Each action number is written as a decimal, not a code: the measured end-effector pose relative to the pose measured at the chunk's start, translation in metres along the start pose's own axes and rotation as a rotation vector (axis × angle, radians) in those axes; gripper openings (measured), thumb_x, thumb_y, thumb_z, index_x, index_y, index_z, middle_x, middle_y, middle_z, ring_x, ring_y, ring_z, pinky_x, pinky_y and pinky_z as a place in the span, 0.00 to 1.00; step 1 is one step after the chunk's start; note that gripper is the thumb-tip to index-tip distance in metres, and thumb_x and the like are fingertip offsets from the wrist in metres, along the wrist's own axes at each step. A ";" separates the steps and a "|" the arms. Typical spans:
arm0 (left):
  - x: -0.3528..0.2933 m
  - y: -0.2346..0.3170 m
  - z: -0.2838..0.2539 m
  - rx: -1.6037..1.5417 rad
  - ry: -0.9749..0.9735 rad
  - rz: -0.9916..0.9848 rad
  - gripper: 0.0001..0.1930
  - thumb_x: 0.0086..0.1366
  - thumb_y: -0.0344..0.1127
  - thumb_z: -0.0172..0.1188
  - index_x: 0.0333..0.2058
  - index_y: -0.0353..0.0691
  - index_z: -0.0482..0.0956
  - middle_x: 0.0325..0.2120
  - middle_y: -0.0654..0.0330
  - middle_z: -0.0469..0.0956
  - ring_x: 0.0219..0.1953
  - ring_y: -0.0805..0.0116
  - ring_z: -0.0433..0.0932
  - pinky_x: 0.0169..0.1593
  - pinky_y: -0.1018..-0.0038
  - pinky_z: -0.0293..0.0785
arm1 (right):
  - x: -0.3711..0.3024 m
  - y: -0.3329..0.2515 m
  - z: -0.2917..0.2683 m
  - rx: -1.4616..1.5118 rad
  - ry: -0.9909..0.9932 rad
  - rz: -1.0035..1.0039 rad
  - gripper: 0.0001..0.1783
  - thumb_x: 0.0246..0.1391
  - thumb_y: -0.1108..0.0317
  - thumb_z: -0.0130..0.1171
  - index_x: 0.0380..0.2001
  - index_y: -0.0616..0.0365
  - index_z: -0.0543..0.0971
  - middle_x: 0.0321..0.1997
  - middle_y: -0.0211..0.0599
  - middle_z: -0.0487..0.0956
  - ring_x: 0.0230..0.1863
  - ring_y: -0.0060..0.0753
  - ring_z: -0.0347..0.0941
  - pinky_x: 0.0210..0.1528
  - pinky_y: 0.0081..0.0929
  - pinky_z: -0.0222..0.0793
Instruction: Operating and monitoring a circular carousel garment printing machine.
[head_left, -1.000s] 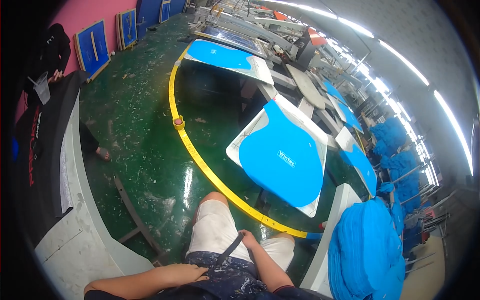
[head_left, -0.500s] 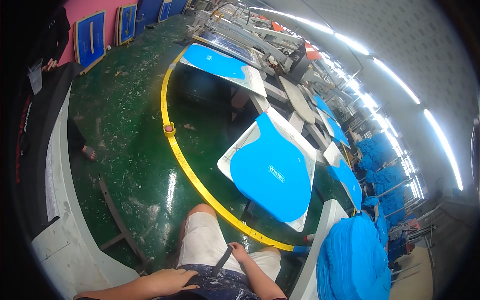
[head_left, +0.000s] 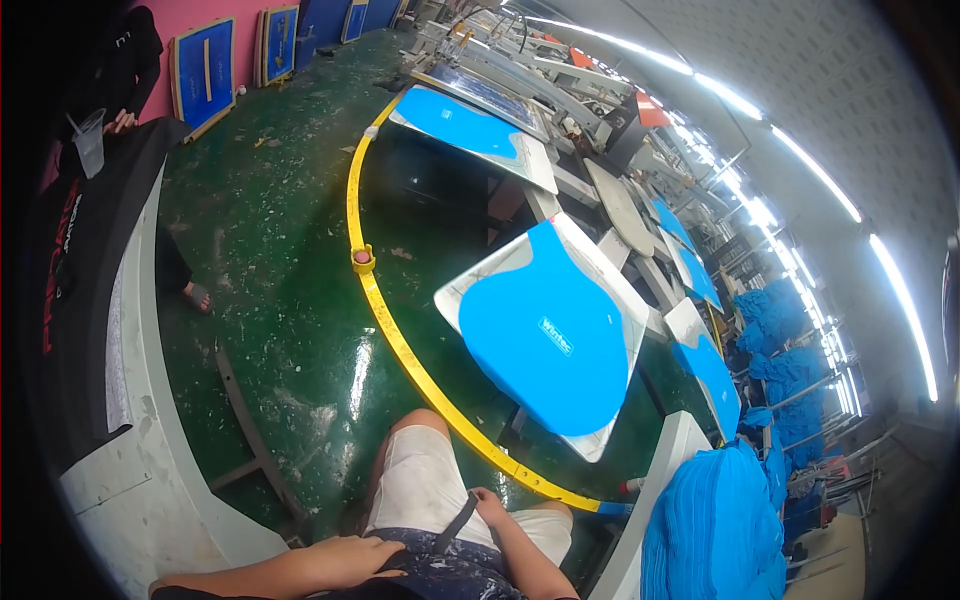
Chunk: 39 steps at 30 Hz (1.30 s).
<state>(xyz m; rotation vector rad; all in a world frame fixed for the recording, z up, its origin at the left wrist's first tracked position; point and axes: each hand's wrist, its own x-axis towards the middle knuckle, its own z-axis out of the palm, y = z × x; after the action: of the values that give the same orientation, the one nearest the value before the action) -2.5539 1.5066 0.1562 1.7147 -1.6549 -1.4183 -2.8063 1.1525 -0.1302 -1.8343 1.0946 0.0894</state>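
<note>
My left hand [head_left: 362, 562] rests with fingers stretched out across the dark, paint-speckled cloth [head_left: 412, 540] at my waist. Close to it, my right hand [head_left: 489, 508] is closed on the end of a dark strap [head_left: 460, 525] over my lap. In front of me, beyond both hands, a bright blue fabric piece [head_left: 530, 375] with a small white print lies flat on a white printing board [head_left: 608, 262]. At the right stands a thick pile of blue fabric pieces [head_left: 712, 530], which neither hand touches.
A curved yellow rail [head_left: 400, 340] with a red button [head_left: 362, 257] runs between me and the boards. Farther boards carry blue pieces [head_left: 465, 122]. At left are a pale table [head_left: 165, 500], a person [head_left: 120, 75] and a plastic cup [head_left: 90, 145]. Framed blue screens [head_left: 204, 75] lean against the wall.
The view has swung a little left, so most things sit farther right in it. The nearest printing board has turned slightly relative to the yellow rail. Both hands keep their places.
</note>
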 end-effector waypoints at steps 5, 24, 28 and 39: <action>-0.005 0.024 -0.026 -0.031 -0.138 -0.077 0.29 0.72 0.29 0.40 0.71 0.47 0.55 0.63 0.42 0.67 0.62 0.42 0.70 0.64 0.58 0.66 | 0.003 0.001 -0.001 -0.008 0.005 0.001 0.18 0.64 0.59 0.57 0.48 0.62 0.80 0.44 0.44 0.85 0.46 0.34 0.80 0.51 0.30 0.72; 0.000 0.010 -0.016 -0.050 -0.081 -0.017 0.26 0.75 0.38 0.42 0.70 0.45 0.57 0.62 0.44 0.69 0.62 0.43 0.70 0.65 0.57 0.66 | 0.002 0.006 -0.001 0.000 0.032 0.006 0.13 0.64 0.65 0.56 0.46 0.62 0.81 0.41 0.35 0.84 0.44 0.25 0.75 0.51 0.25 0.70; 0.001 0.010 -0.013 -0.067 -0.071 -0.024 0.27 0.76 0.45 0.42 0.69 0.44 0.58 0.62 0.44 0.69 0.62 0.43 0.70 0.64 0.58 0.66 | 0.002 -0.004 0.001 0.002 0.010 -0.013 0.13 0.64 0.67 0.57 0.47 0.63 0.80 0.43 0.36 0.83 0.45 0.26 0.75 0.52 0.25 0.70; 0.000 0.007 -0.005 0.009 -0.010 -0.029 0.37 0.71 0.68 0.42 0.65 0.46 0.65 0.56 0.45 0.74 0.56 0.42 0.76 0.58 0.55 0.73 | -0.006 -0.001 -0.002 0.029 0.028 -0.019 0.14 0.68 0.63 0.54 0.47 0.62 0.80 0.41 0.34 0.83 0.43 0.24 0.75 0.49 0.24 0.70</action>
<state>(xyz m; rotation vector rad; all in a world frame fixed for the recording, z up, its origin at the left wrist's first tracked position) -2.5537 1.5029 0.1644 1.7459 -1.6511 -1.4362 -2.8104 1.1548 -0.1256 -1.8244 1.0924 0.0365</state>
